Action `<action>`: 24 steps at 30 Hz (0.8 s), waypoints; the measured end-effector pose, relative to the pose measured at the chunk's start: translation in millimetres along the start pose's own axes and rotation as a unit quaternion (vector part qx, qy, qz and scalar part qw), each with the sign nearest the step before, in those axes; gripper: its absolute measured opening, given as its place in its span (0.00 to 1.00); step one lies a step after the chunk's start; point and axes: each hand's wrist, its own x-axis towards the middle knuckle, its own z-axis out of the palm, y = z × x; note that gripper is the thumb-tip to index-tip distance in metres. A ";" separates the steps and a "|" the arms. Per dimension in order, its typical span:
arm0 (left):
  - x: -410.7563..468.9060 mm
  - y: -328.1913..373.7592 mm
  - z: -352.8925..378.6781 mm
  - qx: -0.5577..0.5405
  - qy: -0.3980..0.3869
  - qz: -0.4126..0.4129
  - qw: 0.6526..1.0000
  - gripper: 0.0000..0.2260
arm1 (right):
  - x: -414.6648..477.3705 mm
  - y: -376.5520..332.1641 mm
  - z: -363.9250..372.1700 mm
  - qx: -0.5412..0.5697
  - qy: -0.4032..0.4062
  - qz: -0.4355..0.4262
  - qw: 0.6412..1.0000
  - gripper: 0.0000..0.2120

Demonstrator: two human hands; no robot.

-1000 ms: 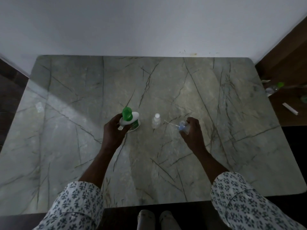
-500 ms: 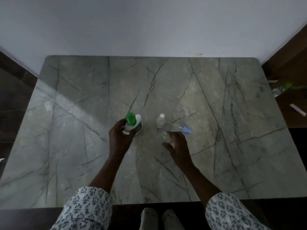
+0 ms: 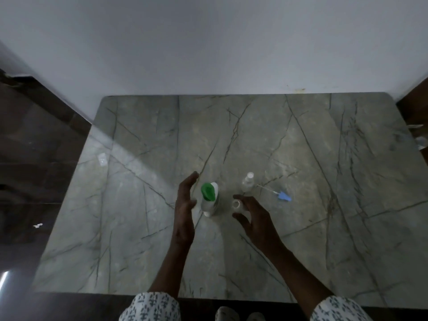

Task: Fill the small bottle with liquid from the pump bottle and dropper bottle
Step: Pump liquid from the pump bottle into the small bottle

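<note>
The left hand (image 3: 185, 212) stands edge-on, fingers straight and slightly parted, just left of the green-topped pump bottle (image 3: 209, 198). The small bottle (image 3: 236, 204), mouth open, sits between the spread forefinger and thumb of the right hand (image 3: 257, 222); whether they touch it cannot be told. Beyond those fingertips stands a clear white-capped bottle (image 3: 247, 184), with a blue dropper (image 3: 284, 196) lying to its right

Likely a home: marble-topped table (image 3: 347, 228) against a plain white wall (image 3: 208, 42).
</note>
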 end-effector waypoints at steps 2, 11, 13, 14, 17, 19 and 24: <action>17.1 13.6 -2.9 -0.001 -0.043 -0.015 0.999 0.19 | 0.3 -10.4 5.3 0.000 -0.006 0.004 1.000 0.18; 21.6 3.4 9.4 -0.051 -0.098 -0.109 0.988 0.13 | -0.1 -24.2 10.6 0.004 -0.001 0.028 1.000 0.18; 17.6 3.6 13.7 -0.064 -0.056 -0.116 0.990 0.14 | 0.6 -24.1 10.0 0.002 0.002 0.027 1.000 0.18; 15.4 3.7 16.1 -0.065 -0.034 -0.114 0.991 0.15 | 1.1 -24.6 10.4 0.001 0.005 0.025 1.000 0.18; 9.8 5.0 23.9 -0.064 0.013 -0.102 0.993 0.18 | 2.6 -28.9 13.4 -0.003 0.013 0.022 1.000 0.18; 10.7 7.6 26.4 -0.035 0.034 -0.087 0.995 0.14 | 3.2 -32.5 15.6 -0.009 0.017 0.023 1.000 0.18; 34.0 12.7 18.9 0.025 0.053 -0.090 0.994 0.08 | 3.1 -36.5 15.9 -0.024 0.027 0.031 0.999 0.18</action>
